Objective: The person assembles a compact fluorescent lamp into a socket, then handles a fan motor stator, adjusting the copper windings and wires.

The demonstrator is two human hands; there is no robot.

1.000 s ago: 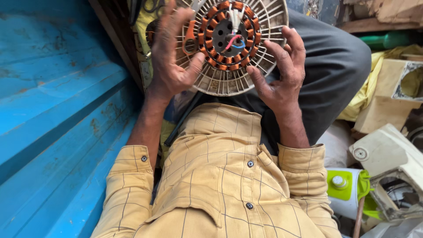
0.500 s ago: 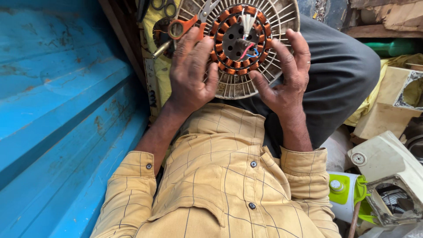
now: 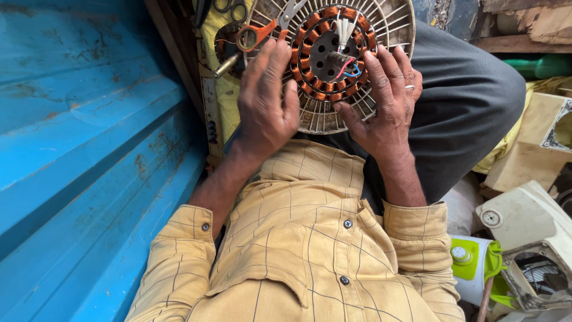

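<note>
Left hand [image 3: 266, 101] lies flat, fingers spread, palm on the left rim of the stator [image 3: 330, 56] at top centre of the frame; fingertips reach toward the orange-handled scissors [image 3: 262, 33] just above them. Right hand [image 3: 384, 98] open too, fingers apart over the stator's right side, thumb pressing the pale slotted rim at lower centre; neither hand is closed around anything. Stator: ring of copper coils [image 3: 304, 62] around a dark hub with holes, red and blue wires [image 3: 348, 67] at the middle, resting on the lap against the grey trouser leg [image 3: 465, 101]. Left of frame: blue metal wall [image 3: 89, 149], close beside the left forearm, little room that side. A yellow cloth [image 3: 217, 101] with tool handles sits between wall and stator. Right edge: beige casing [image 3: 536, 149], white plastic housing [image 3: 524, 220] and a green-and-white part [image 3: 473, 262] crowd the lower right, near the right elbow. Yellow checked shirt [image 3: 298, 250] fills the bottom centre.
</note>
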